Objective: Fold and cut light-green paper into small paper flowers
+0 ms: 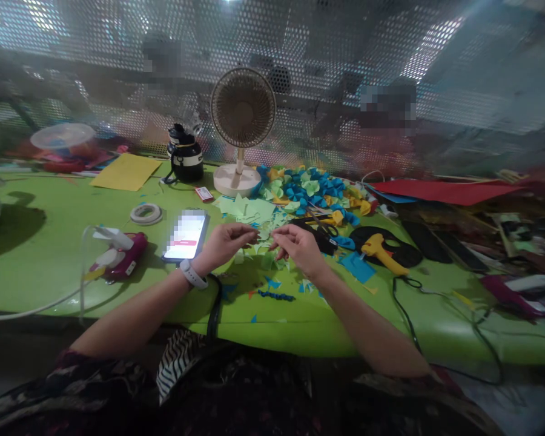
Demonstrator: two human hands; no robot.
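Just above the green table (pixel 172 303), my left hand (pixel 227 243) has its thumb and fingertips pinched together. Opposite it, my right hand (pixel 300 245) also pinches, with a narrow gap between the two hands. Whatever sits in the fingertips is too small to make out. Pale green paper scraps (pixel 247 209) lie beneath and behind the fingers. Closer to my body is a short dark blue twisted strip (pixel 276 296) among blue and orange bits. Folded paper flowers (pixel 311 186) in blue, green and yellow are heaped beyond my hands.
A phone (pixel 186 237), a tape roll (pixel 146 213) and a purple power strip (pixel 125 257) are at left. Behind stand a fan (pixel 243 112) and a black jug (pixel 187 158). A yellow glue gun (pixel 384 254), black scissors (pixel 324 227) and red sheet (pixel 454 191) are at right.
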